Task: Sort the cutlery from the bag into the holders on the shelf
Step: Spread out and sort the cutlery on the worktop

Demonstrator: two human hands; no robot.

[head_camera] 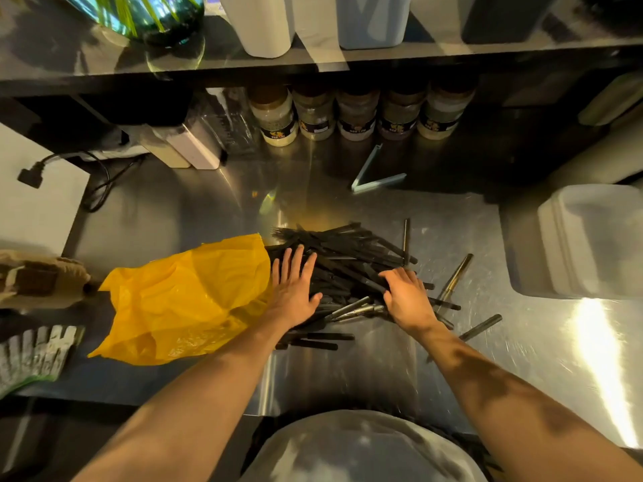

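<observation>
The left hand [295,290] and the right hand [405,297] lie on a heap of black-handled cutlery [348,252], which fills the space under and ahead of them. A crumpled yellow plastic bag [184,300] lies just left of the left hand. Beyond the heap the bare steel counter [195,210] is free up to a pale blue angled strip [377,182] and a row of spice jars [355,116] under a dark shelf board [243,64]. Loose dark-handled pieces [482,327] lie scattered right of the right hand, and further right stands a white plastic tub [591,241].

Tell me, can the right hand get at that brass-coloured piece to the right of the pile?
Probably yes. The right hand lies on the right edge of the pile, and the brass piece sits just beyond it on the counter, its upper half uncovered.
</observation>
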